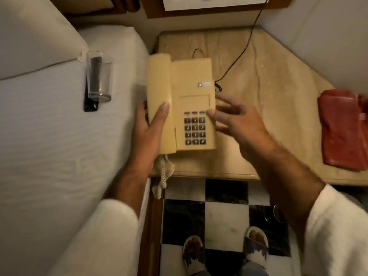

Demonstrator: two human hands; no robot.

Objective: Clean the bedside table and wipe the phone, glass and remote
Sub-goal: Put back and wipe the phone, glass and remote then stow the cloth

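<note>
A beige corded phone (pixel 191 80) sits at the left edge of the marble bedside table (pixel 268 100), its handset in the cradle. My left hand (pixel 149 134) grips the handset's lower end, thumb on top. My right hand (pixel 237 120) is at the phone's right side with fingers spread, touching the keypad edge and blurred. A clear glass (pixel 99 76) lies on the white bed (pixel 49 146), resting on a black remote (pixel 90 105). A folded red cloth (pixel 344 128) lies at the table's right edge.
A black cord (pixel 239 56) runs from the phone up the wall. The coiled handset cord (pixel 163 172) hangs off the table's front edge. Below are a checkered floor (pixel 225 220) and my slippered feet. A pillow (pixel 29 36) lies at the bed's head.
</note>
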